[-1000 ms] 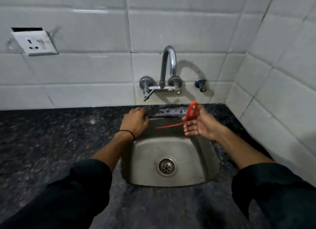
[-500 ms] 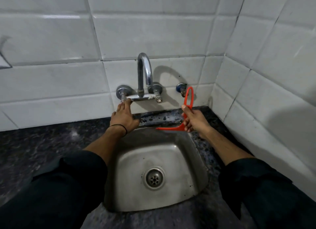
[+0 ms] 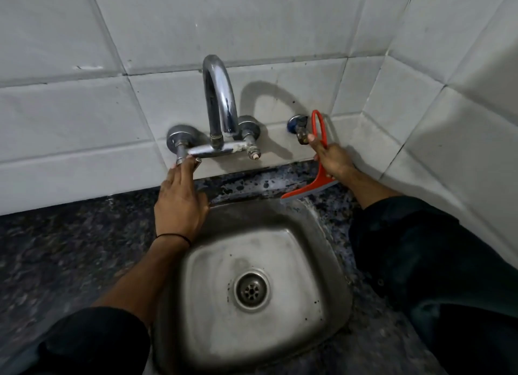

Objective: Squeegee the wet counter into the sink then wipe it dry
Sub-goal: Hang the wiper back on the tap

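My right hand (image 3: pixel 333 161) grips the handle of a red squeegee (image 3: pixel 319 178), whose blade rests on the dark speckled counter (image 3: pixel 252 184) behind the steel sink (image 3: pixel 333 262), near the right corner. The squeegee's looped handle stands up against the wall tile. My left hand (image 3: pixel 179 201) reaches up from the sink's back left rim, and its fingertips touch the left lever of the chrome tap (image 3: pixel 218 116). No water runs from the spout. The sink basin is empty, with its drain (image 3: pixel 251 290) in the middle.
White tiled walls (image 3: pixel 84 122) close in the back and the right side. A small blue-capped valve (image 3: pixel 298 125) sticks out of the wall just left of the squeegee handle. The counter stretches away to the left of the sink.
The view has moved closer. My left hand has risen from the sink rim to the tap's left lever. My right hand has carried the squeegee back and down onto the counter behind the sink.
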